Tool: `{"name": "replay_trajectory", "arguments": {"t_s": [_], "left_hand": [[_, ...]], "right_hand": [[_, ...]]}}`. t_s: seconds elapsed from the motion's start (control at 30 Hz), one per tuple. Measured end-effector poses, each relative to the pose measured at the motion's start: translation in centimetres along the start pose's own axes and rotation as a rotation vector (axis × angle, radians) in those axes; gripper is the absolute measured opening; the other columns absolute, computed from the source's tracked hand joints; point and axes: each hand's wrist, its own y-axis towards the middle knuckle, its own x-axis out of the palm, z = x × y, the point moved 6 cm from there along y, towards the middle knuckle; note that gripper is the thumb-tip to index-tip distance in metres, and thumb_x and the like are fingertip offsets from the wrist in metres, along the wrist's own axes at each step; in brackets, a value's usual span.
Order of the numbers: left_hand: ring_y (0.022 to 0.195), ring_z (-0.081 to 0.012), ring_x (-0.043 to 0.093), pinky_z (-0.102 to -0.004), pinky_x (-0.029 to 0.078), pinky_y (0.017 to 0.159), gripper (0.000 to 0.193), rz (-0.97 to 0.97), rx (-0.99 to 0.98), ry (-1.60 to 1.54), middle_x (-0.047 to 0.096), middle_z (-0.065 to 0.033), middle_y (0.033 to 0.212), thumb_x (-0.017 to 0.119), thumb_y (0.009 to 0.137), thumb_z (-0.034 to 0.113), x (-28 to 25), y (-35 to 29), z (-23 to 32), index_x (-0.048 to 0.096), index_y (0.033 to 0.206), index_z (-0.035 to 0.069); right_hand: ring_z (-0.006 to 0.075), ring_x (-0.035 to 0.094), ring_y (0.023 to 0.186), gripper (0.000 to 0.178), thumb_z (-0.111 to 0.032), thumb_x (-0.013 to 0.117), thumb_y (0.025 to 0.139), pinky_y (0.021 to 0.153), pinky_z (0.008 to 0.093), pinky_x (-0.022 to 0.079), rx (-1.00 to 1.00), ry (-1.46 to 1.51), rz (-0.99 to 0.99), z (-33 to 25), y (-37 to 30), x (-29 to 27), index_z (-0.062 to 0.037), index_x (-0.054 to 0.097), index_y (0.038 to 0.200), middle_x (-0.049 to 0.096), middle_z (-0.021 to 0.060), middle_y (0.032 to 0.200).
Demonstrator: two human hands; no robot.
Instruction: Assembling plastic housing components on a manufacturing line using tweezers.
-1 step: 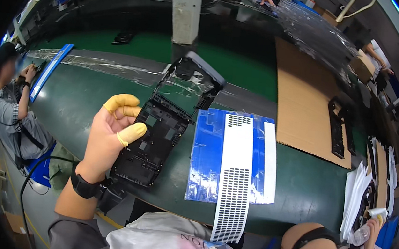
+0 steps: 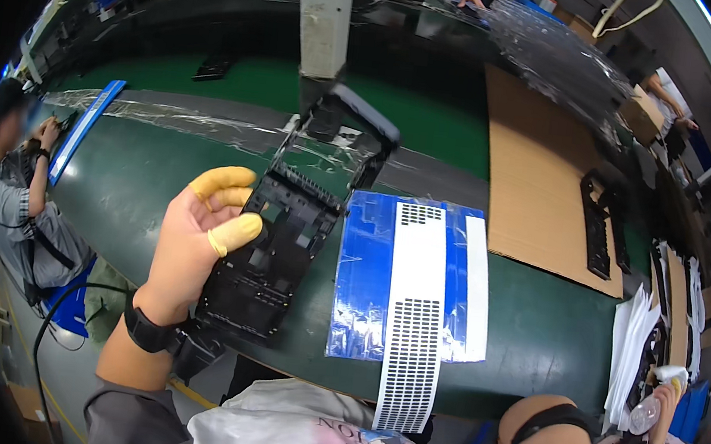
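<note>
My left hand [image 2: 221,221], with yellow finger cots on its thumb and fingers, pinches the left edge of a black plastic housing [image 2: 260,268]. The housing is tilted, with an open rectangular window at its upper end and ribs and small slots lower down. At the lower right shows my right hand [image 2: 533,414], bent at a wrist with a black band; its fingers are hidden. Between the hands, a white strip of small black stickers [image 2: 411,349] lies over a blue sheet [image 2: 363,275] and hangs past the table's near edge.
A flat cardboard sheet [image 2: 532,189] carries another black frame [image 2: 595,226] at the right. White sheets [image 2: 629,355] stand beyond it. A grey post [image 2: 322,28] rises behind the housing. Co-workers are at the left [image 2: 16,195] and right [image 2: 654,427]; the right one holds something whitish.
The housing has tipped slightly in my left hand, its ribbed face turning a little. The whole view has shifted slightly, and the right wrist stays near the same place.
</note>
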Motion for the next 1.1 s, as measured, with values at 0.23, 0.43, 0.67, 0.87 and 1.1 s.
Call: {"name": "replay_trajectory", "arguments": {"t_s": [0.23,0.43,0.67,0.87,1.1], "left_hand": [[0.071,-0.0118,0.058,-0.0229,0.049,0.063,0.018,-0.198,-0.254,-0.458,0.059,-0.0066,0.086,0.047,0.081,0.012,4.6,4.4,-1.5,0.053,0.093,0.000],[0.074,-0.0121,0.057,-0.0236,0.049,0.061,0.018,-0.090,-0.197,-0.515,0.058,-0.0069,0.087,0.046,0.082,0.014,5.4,5.7,-4.5,0.050,0.096,0.003],[0.077,-0.0126,0.057,-0.0254,0.049,0.065,0.024,-0.113,-0.379,-0.667,0.058,-0.0062,0.090,0.041,0.086,0.018,5.0,5.7,-6.5,0.048,0.103,0.003],[0.081,-0.0145,0.055,-0.0273,0.048,0.072,0.031,-0.077,-0.347,-0.726,0.054,-0.0081,0.101,0.038,0.088,0.020,6.0,4.7,-5.3,0.042,0.114,0.005],[0.086,-0.0134,0.055,-0.0258,0.047,0.072,0.033,-0.153,-0.250,-0.635,0.054,-0.0088,0.101,0.039,0.087,0.017,5.5,4.2,-4.6,0.038,0.117,0.002]], "right_hand": [[0.0291,0.048,0.060,0.022,-0.009,0.040,0.078,0.051,0.0374,0.034,0.479,-0.361,-0.096,3.0,-3.5,-1.3,0.0023,0.047,0.061,0.048,0.0180,0.065],[0.0316,0.042,0.055,0.022,-0.007,0.036,0.081,0.058,0.0412,0.034,0.245,-0.280,0.471,-1.8,-3.4,-6.3,-0.0007,0.039,0.061,0.036,0.0157,0.058],[0.0320,0.043,0.058,0.037,-0.028,0.040,0.085,0.061,0.0443,0.034,0.293,0.012,0.304,0.3,-4.9,-4.2,-0.0014,0.035,0.059,0.038,0.0173,0.059],[0.0190,0.044,0.054,0.011,-0.018,0.046,0.078,0.048,0.0300,0.030,0.186,-0.256,0.233,0.9,-2.7,-4.8,-0.0088,0.049,0.073,0.042,0.0050,0.063],[0.0208,0.048,0.072,0.019,-0.021,0.048,0.072,0.060,0.0307,0.035,0.902,-0.718,-0.017,5.1,-3.7,-4.8,-0.0037,0.050,0.079,0.050,0.0066,0.075]]}}
